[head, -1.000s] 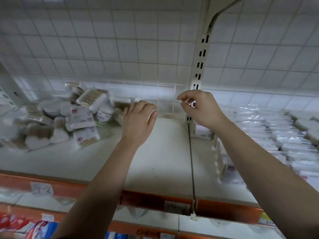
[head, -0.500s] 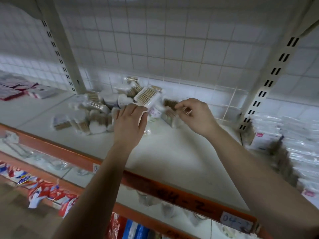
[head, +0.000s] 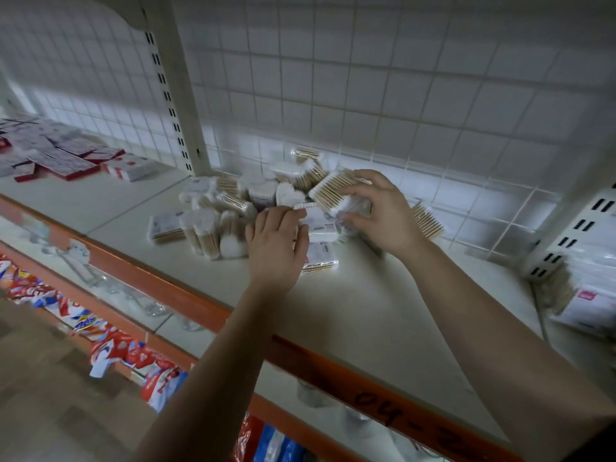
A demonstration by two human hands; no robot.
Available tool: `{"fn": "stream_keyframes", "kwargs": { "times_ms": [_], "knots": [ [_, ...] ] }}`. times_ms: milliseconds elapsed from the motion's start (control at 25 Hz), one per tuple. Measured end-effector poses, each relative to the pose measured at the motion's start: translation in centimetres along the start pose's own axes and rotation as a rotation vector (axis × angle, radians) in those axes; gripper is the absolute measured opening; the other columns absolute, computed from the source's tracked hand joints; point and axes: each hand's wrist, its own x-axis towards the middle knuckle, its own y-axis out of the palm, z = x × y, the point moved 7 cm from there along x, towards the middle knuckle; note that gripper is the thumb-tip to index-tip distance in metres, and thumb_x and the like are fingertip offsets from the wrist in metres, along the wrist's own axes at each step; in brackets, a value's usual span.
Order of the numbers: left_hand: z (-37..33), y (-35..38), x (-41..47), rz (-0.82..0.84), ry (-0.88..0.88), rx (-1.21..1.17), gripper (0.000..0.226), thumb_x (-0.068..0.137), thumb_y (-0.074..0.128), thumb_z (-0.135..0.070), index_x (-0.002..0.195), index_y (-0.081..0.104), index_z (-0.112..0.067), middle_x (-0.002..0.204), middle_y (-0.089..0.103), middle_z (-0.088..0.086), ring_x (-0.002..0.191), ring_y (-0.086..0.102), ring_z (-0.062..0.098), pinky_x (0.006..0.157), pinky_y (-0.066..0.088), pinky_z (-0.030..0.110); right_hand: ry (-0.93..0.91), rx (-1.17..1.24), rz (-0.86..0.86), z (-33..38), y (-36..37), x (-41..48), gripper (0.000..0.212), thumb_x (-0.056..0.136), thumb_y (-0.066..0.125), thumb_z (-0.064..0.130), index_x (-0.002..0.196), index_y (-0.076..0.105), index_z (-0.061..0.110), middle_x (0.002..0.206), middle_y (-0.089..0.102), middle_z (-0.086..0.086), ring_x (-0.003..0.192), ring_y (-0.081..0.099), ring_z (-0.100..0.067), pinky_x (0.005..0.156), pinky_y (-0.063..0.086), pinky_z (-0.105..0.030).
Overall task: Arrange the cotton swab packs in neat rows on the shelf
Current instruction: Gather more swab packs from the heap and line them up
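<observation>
Cotton swab packs point(head: 230, 211) lie in a loose heap mid-shelf, toward the back of the white shelf point(head: 366, 315), near the back wall point(head: 400, 95). Clear plastic wraps, pale wooden sticks w/ white cotton tips. Some stand on end, others lie flat w/ white-and-red labels up. Left hand point(head: 276, 243): fingers straight, resting flat on a label-up pack point(head: 320, 226). Right hand point(head: 383, 215): fingers and thumb curled round a tilted pack point(head: 328, 191) atop the heap, sticks showing.
</observation>
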Motion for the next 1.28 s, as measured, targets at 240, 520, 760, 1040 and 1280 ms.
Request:
{"fn": "stream_keyframes", "kwargs": {
  "times_ms": [240,520,760,1040,1280],
  "knots": [
    [0.3,0.4,0.2,0.003,-0.025,-0.014,0.026,0.089,0.046,-0.033,0.101,0.063,-0.018,0.106,0.061,0.001,0.102,0.049,0.022,0.081,0.029,0.032,0.052,0.090,0.069,-0.6,1.4,0.6,0.039,0.072,0.077,0.005,0.109,0.070,0.016,0.139,0.047,-0.004,0.126,0.042,-0.011,0.101,0.032,-0.017],
    [0.6,1.3,0.3,0.057,-0.034,-0.047,0.027,0.088,0.051,-0.037,0.105,0.062,-0.020,0.109,0.060,-0.001,0.105,0.053,0.025,0.085,0.034,0.036,0.067,0.096,-0.082,-0.5,-0.1,1.0,0.037,0.065,0.071,-0.008,0.095,0.073,0.015,0.116,0.059,-0.002,0.103,0.053,-0.012,0.083,0.038,-0.010],
    [0.4,1.7,0.4,0.116,-0.043,-0.052,0.044,0.074,0.069,-0.029,0.115,0.059,-0.019,0.128,0.054,0.001,0.117,0.049,0.027,0.093,0.033,0.038,0.004,0.075,-0.204,-0.3,-3.8,0.0,0.023,0.080,0.069,0.017,0.103,0.068,0.016,0.100,0.065,0.004,0.081,0.052,-0.007,0.072,0.043,-0.017],
    [-1.2,1.7,0.9,0.172,-0.016,-0.059,0.071,0.069,0.069,-0.017,0.137,0.046,-0.019,0.130,0.050,0.008,0.122,0.044,0.031,0.104,0.031,0.048,0.087,-0.068,-0.216,-2.3,-7.4,-2.2,0.023,0.084,0.069,0.034,0.102,0.068,0.021,0.099,0.069,0.009,0.090,0.052,-0.017,0.075,0.035,-0.024],
    [-2.5,1.8,1.4,0.248,-0.003,-0.111,0.064,0.074,0.075,-0.013,0.134,0.053,-0.016,0.123,0.046,0.013,0.104,0.048,0.029,0.090,0.043,0.040,0.199,-0.042,-0.111,-4.2,-9.2,-5.1,0.021,0.083,0.071,0.029,0.100,0.068,0.018,0.094,0.068,0.004,0.084,0.058,-0.014,0.067,0.037,-0.011]
  ]
}}
